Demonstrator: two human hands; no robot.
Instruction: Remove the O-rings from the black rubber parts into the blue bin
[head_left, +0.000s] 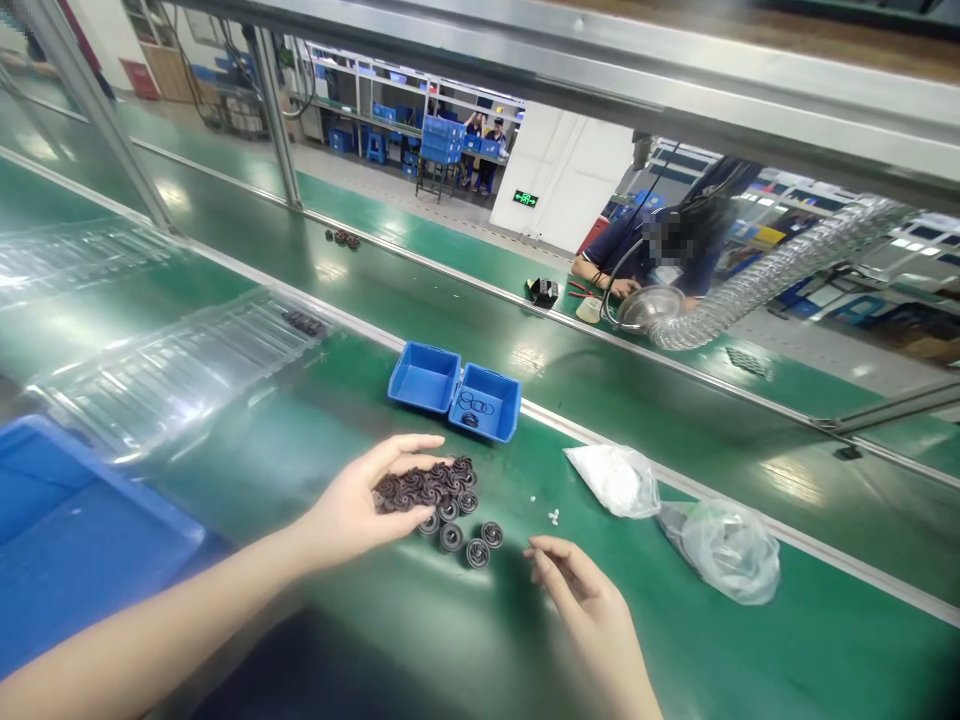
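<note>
Several dark rotors (pixel 433 487) lie inside left hand's (pixel 349 505) curve.

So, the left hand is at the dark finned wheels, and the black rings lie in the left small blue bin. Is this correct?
Not quite: the head view shows the black rings in the right small blue bin. The left hand is indeed at the dark finned wheels.

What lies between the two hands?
Head view: dark ridged wheels cluster at the left hand, a few lie loose, then bare green surface reaches the right hand.
</note>
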